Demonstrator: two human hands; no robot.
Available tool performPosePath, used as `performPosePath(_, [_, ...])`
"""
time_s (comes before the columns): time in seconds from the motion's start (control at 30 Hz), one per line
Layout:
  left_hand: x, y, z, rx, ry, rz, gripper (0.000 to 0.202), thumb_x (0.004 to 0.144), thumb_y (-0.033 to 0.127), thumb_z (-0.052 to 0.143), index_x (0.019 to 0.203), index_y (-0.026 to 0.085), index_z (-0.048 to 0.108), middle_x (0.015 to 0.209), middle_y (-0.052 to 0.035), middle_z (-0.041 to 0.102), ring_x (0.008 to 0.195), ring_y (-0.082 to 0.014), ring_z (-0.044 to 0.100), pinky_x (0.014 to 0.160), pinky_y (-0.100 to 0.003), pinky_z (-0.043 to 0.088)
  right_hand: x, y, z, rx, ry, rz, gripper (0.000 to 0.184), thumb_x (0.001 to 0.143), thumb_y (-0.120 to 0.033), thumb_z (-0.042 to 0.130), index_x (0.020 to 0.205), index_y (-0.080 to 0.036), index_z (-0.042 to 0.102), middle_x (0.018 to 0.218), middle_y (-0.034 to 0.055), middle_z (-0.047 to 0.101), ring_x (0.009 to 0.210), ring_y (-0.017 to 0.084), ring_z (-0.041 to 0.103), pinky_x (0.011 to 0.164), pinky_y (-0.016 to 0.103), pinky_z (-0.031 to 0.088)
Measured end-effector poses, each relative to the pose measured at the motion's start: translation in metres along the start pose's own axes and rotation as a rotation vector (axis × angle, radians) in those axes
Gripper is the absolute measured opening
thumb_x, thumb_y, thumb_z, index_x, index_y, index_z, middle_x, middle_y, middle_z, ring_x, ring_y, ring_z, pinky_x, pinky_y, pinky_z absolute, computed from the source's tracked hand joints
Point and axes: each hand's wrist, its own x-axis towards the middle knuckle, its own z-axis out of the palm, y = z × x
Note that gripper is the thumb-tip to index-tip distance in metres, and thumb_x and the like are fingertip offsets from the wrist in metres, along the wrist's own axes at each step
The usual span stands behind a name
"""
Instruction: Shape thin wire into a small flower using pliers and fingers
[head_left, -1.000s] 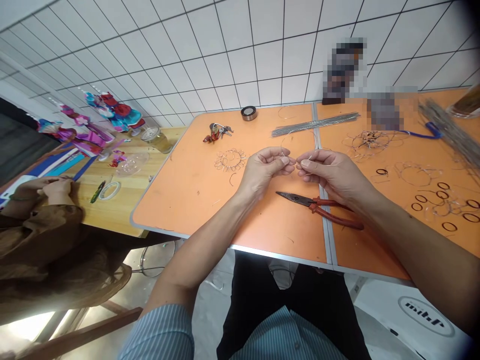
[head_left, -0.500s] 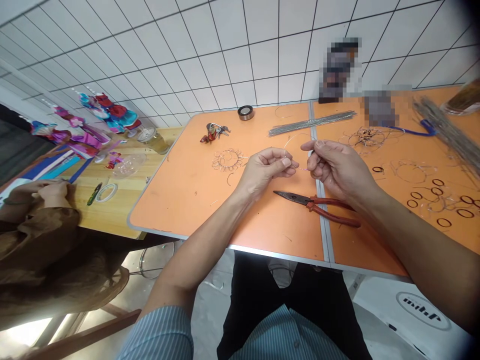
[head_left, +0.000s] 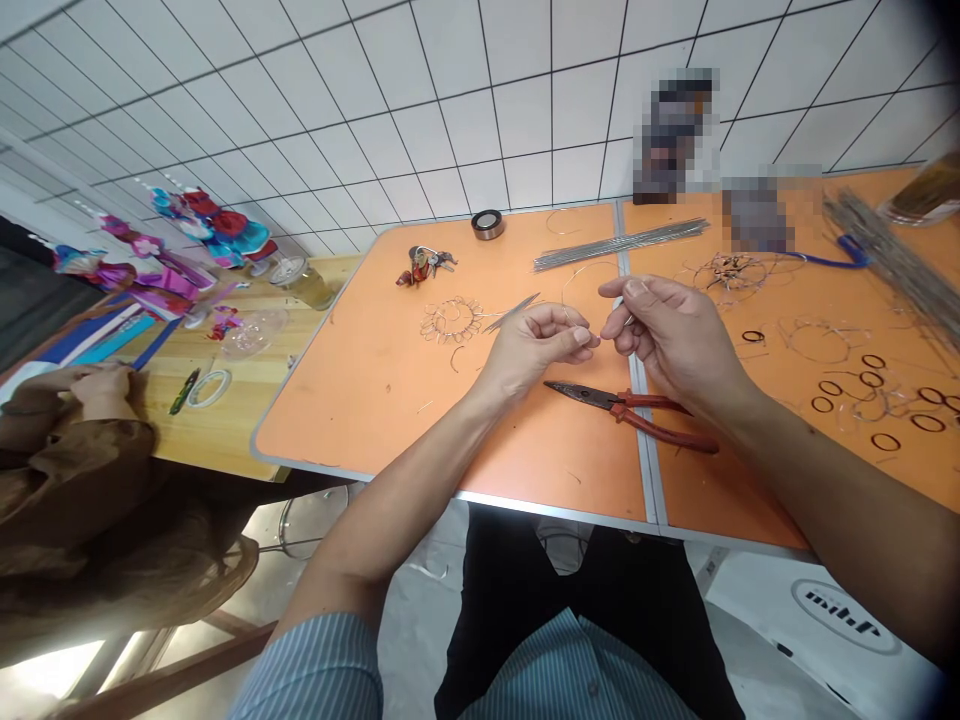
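Between left hand (head_left: 534, 345), right hand (head_left: 667, 335): thin looped wire (head_left: 581, 280).

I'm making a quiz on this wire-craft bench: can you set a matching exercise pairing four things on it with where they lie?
Things:
1. red-handled steel pliers
2. bunch of keys
3. bundle of straight grey wire rods
4. black rubber rings

Places:
A. far edge, beside a tape roll
B. right-hand orange table
C. just below both hands
D. across the table seam, beyond the hands

Pairs: 1-C, 2-A, 3-D, 4-B
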Motion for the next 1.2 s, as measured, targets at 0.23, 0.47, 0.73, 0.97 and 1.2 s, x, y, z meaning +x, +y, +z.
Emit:
performPosePath(0.23, [0.002, -0.003, 0.001, -0.067, 0.034, 0.042, 0.053, 0.069, 0.053, 0.114, 0.094, 0.019, 0.081, 0.09, -0.0017, 0.087, 0.078, -0.013, 0.082, 0.084, -0.028, 0.068, -0.001, 0.002, 0.003, 0.036, -0.014, 0.023, 0.032, 0.096, -0.056, 0.097, 0.1, -0.026, 0.085, 0.079, 0.0041, 0.079, 0.063, 0.017, 0.058, 0.063, 0.033, 0.053])
performPosePath(0.47, [0.003, -0.004, -0.003, -0.043, 0.045, 0.009, 0.055, 0.071, 0.053, 0.112, 0.102, 0.02, 0.08, 0.099, -0.0055, 0.09, 0.082, -0.0152, 0.084, 0.088, -0.031, 0.068, 0.0, 0.003, 0.002, -0.014, -0.002, -0.02, 0.039, 0.094, -0.064, 0.096, 0.094, -0.028, 0.081, 0.079, 0.0037, 0.078, 0.065, 0.017, 0.06, 0.062, 0.033, 0.052])
performPosePath(0.73, [0.002, 0.0, -0.007, -0.064, 0.065, 0.031, 0.049, 0.075, 0.05, 0.111, 0.102, 0.021, 0.082, 0.103, -0.0052, 0.091, 0.083, -0.0141, 0.083, 0.09, -0.03, 0.068, 0.003, 0.006, -0.001, 0.061, -0.012, 0.021, 0.031, 0.095, -0.053, 0.099, 0.1, -0.025, 0.087, 0.078, 0.0032, 0.078, 0.063, 0.015, 0.057, 0.062, 0.03, 0.05])
performPosePath(0.97, [0.001, 0.001, -0.004, -0.094, 0.052, 0.017, 0.043, 0.079, 0.047, 0.109, 0.101, 0.021, 0.082, 0.103, -0.0041, 0.089, 0.082, -0.0132, 0.081, 0.091, -0.03, 0.068, 0.007, 0.01, -0.003, 0.134, -0.008, 0.102, 0.027, 0.095, -0.046, 0.1, 0.1, -0.023, 0.086, 0.075, 0.0022, 0.076, 0.061, 0.014, 0.056, 0.06, 0.028, 0.051])
performPosePath(1.2, [0.001, 0.005, -0.004, -0.161, 0.065, 0.05, 0.04, 0.08, 0.048, 0.107, 0.098, 0.021, 0.084, 0.094, -0.0025, 0.087, 0.078, -0.0121, 0.077, 0.085, -0.028, 0.066, 0.007, 0.012, -0.004, 0.183, -0.037, 0.092, 0.026, 0.089, -0.037, 0.105, 0.102, -0.021, 0.088, 0.08, 0.0026, 0.079, 0.064, 0.011, 0.058, 0.058, 0.022, 0.051])
